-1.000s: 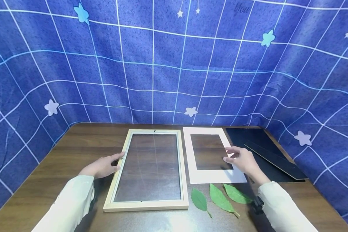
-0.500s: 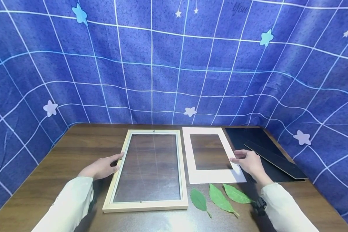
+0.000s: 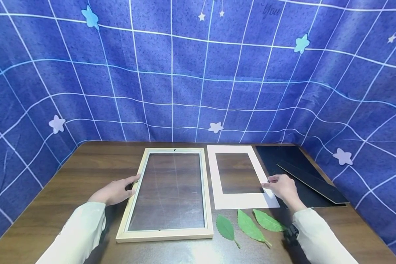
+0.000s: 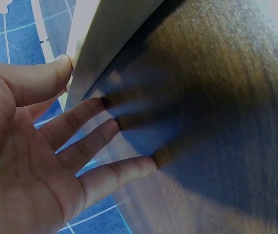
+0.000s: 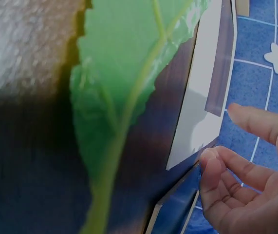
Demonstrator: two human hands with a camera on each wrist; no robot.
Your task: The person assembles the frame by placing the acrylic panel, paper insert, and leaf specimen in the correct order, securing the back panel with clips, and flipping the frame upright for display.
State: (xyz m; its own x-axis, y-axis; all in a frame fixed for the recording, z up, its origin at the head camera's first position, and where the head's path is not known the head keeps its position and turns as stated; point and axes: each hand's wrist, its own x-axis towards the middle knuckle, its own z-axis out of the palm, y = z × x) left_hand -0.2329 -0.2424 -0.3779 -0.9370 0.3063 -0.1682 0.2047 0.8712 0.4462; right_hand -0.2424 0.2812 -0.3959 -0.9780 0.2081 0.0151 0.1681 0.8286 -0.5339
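Note:
A pale wooden picture frame (image 3: 208,205) with a clear pane lies on the brown table. My left hand (image 3: 117,191) is at its left side, thumb tip against the wood and the other fingers extended along the table in the left wrist view. Right of the frame lies a white picture mat (image 3: 247,201) with a rectangular opening. My right hand (image 3: 283,189) is at the mat's right edge; in the right wrist view its fingers (image 5: 214,165) bend at that edge while the thumb stands apart from them. The mat lies flat.
Three green leaves, one a serrated leaf (image 3: 250,225), lie in front of the mat. A black backing board (image 3: 277,154) with a stand leg (image 3: 311,181) lies at the right. A blue star-patterned curtain (image 3: 184,73) hangs behind the table (image 3: 95,161).
My right hand has moved right and slightly down, from over the mat's opening to its right edge. The left hand stays at the frame.

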